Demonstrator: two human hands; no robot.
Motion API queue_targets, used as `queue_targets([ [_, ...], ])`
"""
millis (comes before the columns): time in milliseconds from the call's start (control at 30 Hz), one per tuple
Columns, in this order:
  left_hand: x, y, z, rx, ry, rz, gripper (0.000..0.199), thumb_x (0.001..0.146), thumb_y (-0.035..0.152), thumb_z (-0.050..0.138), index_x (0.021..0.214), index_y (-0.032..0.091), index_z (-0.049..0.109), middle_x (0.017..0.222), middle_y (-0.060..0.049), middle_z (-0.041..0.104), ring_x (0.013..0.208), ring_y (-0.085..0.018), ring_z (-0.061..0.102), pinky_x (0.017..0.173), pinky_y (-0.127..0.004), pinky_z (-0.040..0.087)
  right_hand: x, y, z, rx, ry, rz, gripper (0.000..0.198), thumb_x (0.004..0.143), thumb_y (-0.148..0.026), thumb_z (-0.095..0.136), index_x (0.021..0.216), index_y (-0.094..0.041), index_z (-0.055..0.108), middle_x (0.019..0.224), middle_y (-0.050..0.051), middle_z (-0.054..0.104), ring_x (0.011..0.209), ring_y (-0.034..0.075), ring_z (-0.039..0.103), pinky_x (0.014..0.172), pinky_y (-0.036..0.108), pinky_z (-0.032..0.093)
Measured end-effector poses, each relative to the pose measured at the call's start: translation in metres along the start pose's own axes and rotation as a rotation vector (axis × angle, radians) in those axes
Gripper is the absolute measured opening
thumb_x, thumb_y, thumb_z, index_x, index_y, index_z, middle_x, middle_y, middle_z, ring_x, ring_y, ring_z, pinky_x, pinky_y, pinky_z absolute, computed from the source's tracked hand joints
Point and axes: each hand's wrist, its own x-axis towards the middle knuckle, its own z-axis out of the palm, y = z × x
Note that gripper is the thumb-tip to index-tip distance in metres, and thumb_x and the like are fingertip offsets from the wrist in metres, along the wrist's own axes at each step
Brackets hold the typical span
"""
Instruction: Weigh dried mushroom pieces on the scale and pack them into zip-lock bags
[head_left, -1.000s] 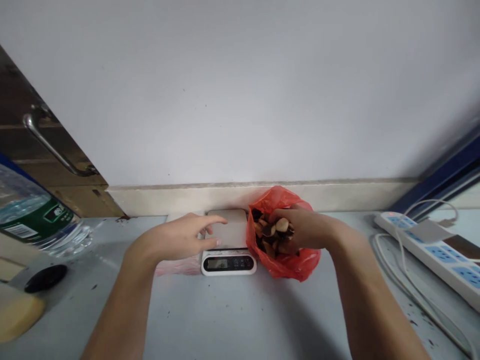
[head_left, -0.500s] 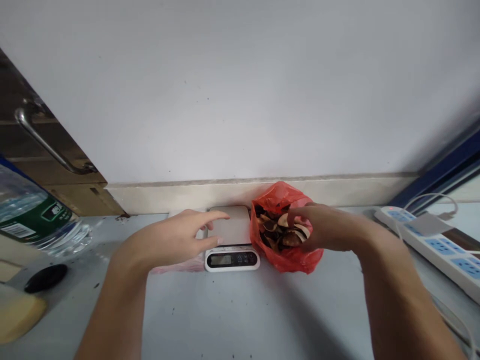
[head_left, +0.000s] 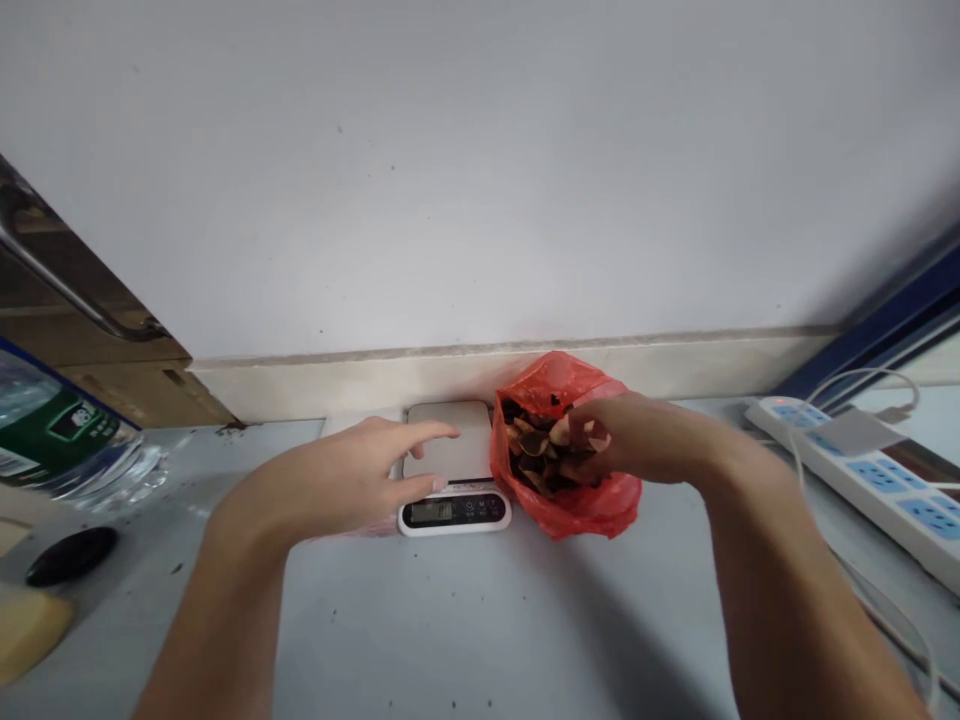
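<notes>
My left hand is open over the left side of a small kitchen scale, thumb and index finger spread apart above its plate. Digits on the lit display are too blurred to read. To the right of the scale stands an open red plastic bag holding curved brown dried slices, some with pale faces. My right hand reaches into the bag from the right, its fingers bent and closed round some slices. The fingertips are partly hidden among them.
At the left are a large water bottle, a black oval object and a metal handle. A white power strip with cables lies at the right. The wall rises right behind the scale.
My right hand has sunk deeper into the red bag and its fingers have closed among the slices. The left hand stays over the scale. The view has shifted slightly.
</notes>
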Motion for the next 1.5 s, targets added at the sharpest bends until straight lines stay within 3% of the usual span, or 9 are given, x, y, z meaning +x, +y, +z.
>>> queue_targets([
  [100, 0.0, 0.003, 0.001, 0.014, -0.026, -0.005, 0.061, 0.093, 0.06, 0.047, 0.15, 0.041, 0.057, 0.144, -0.004, 0.068, 0.116, -0.031, 0.071, 0.095, -0.038, 0.055, -0.007, 0.004, -0.007, 0.0, -0.028, 0.098, 0.016, 0.078, -0.019, 0.07, 0.089, -0.029, 0.078, 0.087, 0.002, 0.075, 0.074, 0.021, 0.067, 0.063, 0.03, 0.046],
  [200, -0.002, 0.004, 0.0, -0.007, -0.042, -0.031, 0.061, 0.092, 0.063, 0.048, 0.149, 0.044, 0.057, 0.145, -0.001, 0.067, 0.111, -0.03, 0.074, 0.092, -0.037, 0.056, -0.015, 0.009, -0.012, 0.063, 0.078, 0.111, 0.014, 0.08, -0.031, 0.072, 0.093, -0.029, 0.076, 0.093, 0.004, 0.076, 0.081, 0.024, 0.069, 0.067, 0.033, 0.05],
  [333, -0.001, -0.001, -0.004, -0.014, 0.019, -0.011, 0.061, 0.092, 0.061, 0.049, 0.148, 0.042, 0.058, 0.139, -0.002, 0.071, 0.122, -0.031, 0.069, 0.099, -0.038, 0.053, -0.018, -0.002, -0.015, 0.207, 0.293, -0.088, 0.011, 0.083, -0.037, 0.07, 0.085, -0.026, 0.072, 0.087, 0.002, 0.074, 0.078, 0.021, 0.067, 0.067, 0.03, 0.049],
  [500, 0.01, -0.023, -0.009, -0.002, 0.01, -0.037, 0.066, 0.093, 0.057, 0.05, 0.155, 0.036, 0.052, 0.139, -0.008, 0.071, 0.123, -0.029, 0.068, 0.099, -0.036, 0.051, -0.002, -0.052, -0.002, 0.402, 0.471, -0.293, 0.02, 0.088, -0.043, 0.072, 0.095, -0.024, 0.071, 0.082, 0.0, 0.072, 0.07, 0.017, 0.062, 0.062, 0.026, 0.043],
  [700, 0.016, -0.043, -0.011, 0.096, -0.006, -0.185, 0.068, 0.094, 0.055, 0.046, 0.158, 0.035, 0.046, 0.136, -0.012, 0.073, 0.119, -0.029, 0.071, 0.099, -0.038, 0.052, 0.029, -0.094, 0.025, 0.132, 0.219, -0.203, 0.016, 0.095, -0.039, 0.067, 0.099, -0.025, 0.073, 0.091, 0.004, 0.076, 0.077, 0.02, 0.067, 0.061, 0.027, 0.036],
  [967, 0.018, -0.026, -0.006, 0.039, -0.062, -0.134, 0.066, 0.094, 0.054, 0.049, 0.157, 0.033, 0.048, 0.144, -0.014, 0.067, 0.123, -0.03, 0.069, 0.1, -0.04, 0.052, 0.034, -0.08, 0.024, 0.19, 0.162, -0.151, 0.037, 0.096, -0.031, 0.061, 0.131, -0.023, 0.07, 0.118, 0.011, 0.078, 0.102, 0.026, 0.072, 0.08, 0.032, 0.049],
  [1167, 0.02, -0.02, -0.003, 0.053, -0.065, -0.108, 0.065, 0.095, 0.05, 0.05, 0.157, 0.03, 0.049, 0.139, -0.015, 0.069, 0.12, -0.032, 0.069, 0.098, -0.041, 0.052, 0.005, -0.046, -0.001, 0.158, 0.349, -0.108, 0.012, 0.088, -0.026, 0.06, 0.084, -0.024, 0.071, 0.083, 0.002, 0.076, 0.073, 0.019, 0.066, 0.065, 0.029, 0.046],
  [1367, 0.018, -0.01, -0.007, 0.076, -0.093, -0.131, 0.047, 0.094, 0.045, 0.051, 0.134, 0.026, 0.066, 0.123, -0.01, 0.074, 0.097, -0.026, 0.071, 0.079, -0.033, 0.052, 0.005, -0.03, -0.002, -0.117, -0.176, 0.084, 0.017, 0.078, -0.007, 0.061, 0.078, -0.021, 0.07, 0.072, 0.001, 0.067, 0.061, 0.015, 0.049, 0.055, 0.029, 0.033],
  [1500, 0.017, -0.002, -0.008, 0.072, -0.145, -0.003, 0.03, 0.089, 0.035, 0.054, 0.105, 0.025, 0.077, 0.1, -0.004, 0.074, 0.079, -0.02, 0.066, 0.064, -0.026, 0.045, 0.014, -0.029, 0.003, -0.11, -0.205, 0.041, 0.018, 0.074, -0.003, 0.06, 0.076, -0.019, 0.066, 0.078, 0.001, 0.065, 0.065, 0.013, 0.047, 0.056, 0.027, 0.03],
])
